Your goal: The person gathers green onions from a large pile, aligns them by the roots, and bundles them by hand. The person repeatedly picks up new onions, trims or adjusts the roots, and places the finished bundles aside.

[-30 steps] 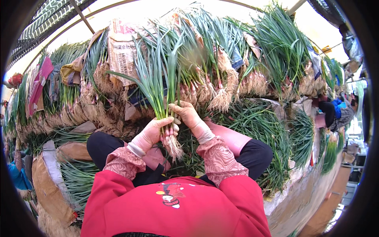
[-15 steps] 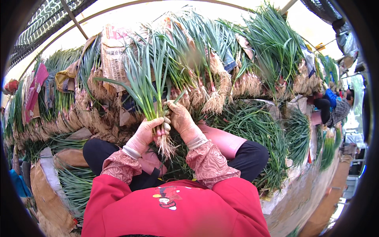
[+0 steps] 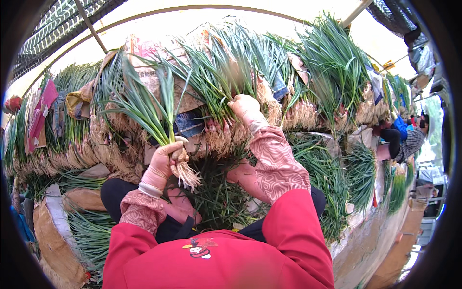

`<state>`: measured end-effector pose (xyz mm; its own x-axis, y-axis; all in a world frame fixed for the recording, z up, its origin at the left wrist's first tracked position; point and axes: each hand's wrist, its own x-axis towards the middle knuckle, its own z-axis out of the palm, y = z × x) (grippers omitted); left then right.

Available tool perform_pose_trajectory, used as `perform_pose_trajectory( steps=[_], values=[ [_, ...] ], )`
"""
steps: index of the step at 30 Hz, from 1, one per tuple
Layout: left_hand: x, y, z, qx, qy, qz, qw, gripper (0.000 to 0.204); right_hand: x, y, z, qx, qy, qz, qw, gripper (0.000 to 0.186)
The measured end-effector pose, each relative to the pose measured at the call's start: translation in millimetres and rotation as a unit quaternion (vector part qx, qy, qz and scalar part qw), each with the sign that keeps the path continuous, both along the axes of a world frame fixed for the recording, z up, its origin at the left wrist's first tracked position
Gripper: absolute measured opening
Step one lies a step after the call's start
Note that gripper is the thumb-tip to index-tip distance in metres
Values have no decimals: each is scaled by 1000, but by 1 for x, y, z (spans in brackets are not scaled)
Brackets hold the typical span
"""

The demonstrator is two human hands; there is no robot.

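My left hand [image 3: 164, 161] is wrapped round a bunch of green garlic [image 3: 144, 108], its leaves fanning up and away and its pale roots hanging below my fist. Farther off and to the right, my right hand [image 3: 246, 108] reaches into the long heap of green garlic [image 3: 214, 94]. Its fingers are closed at the stalks there, though the fingertips are partly hidden among the leaves. Pinkish bulb ends and dry, straw-coloured roots face me along the heap's near side.
Cut leaves [image 3: 221, 207] lie between my legs, and more green leaves [image 3: 322, 178] are piled at the right. Printed sacking [image 3: 149, 72] and a pink cloth [image 3: 42, 115] drape the heap. At the far right sits another person [image 3: 406, 132]. Brown sacking [image 3: 57, 241] lies at the left.
My hands have parted. The left has drawn the bunch slightly left, tilting its leaves leftward; the right has left the bunch and reached forward and right to the heap.
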<state>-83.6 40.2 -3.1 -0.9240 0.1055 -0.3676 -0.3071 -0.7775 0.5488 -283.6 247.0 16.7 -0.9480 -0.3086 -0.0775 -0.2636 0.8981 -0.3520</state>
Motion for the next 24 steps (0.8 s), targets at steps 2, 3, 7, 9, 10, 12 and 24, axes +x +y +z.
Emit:
perform_pose_trajectory(
  steps=[2, 3, 7, 9, 10, 12, 24],
  values=[
    [-4, 3, -2, -23, -37, 27, 999, 19, 25, -11, 7, -95, 141, 20, 985, 25],
    [-4, 4, -3, -34, -53, 26, 998, 24, 44, -17, 8, -128, 169, 31, 977, 22],
    [-3, 18, -8, -122, -58, 14, 991, 23, 124, -23, 3, -119, -125, 226, 959, 35],
    [0, 26, -11, -110, -113, 21, 987, 18, 138, -25, -5, -150, -111, 182, 965, 38],
    [2, 26, -12, -149, -113, 14, 982, 16, 136, -25, -12, -182, -170, 90, 964, 41],
    [5, 30, -16, -28, -92, 41, 994, 18, 122, -29, -23, -419, -323, 15, 848, 35],
    [11, 27, -22, -74, -93, 44, 992, 22, 101, -51, -78, -603, -510, -106, 604, 14]
  ],
)
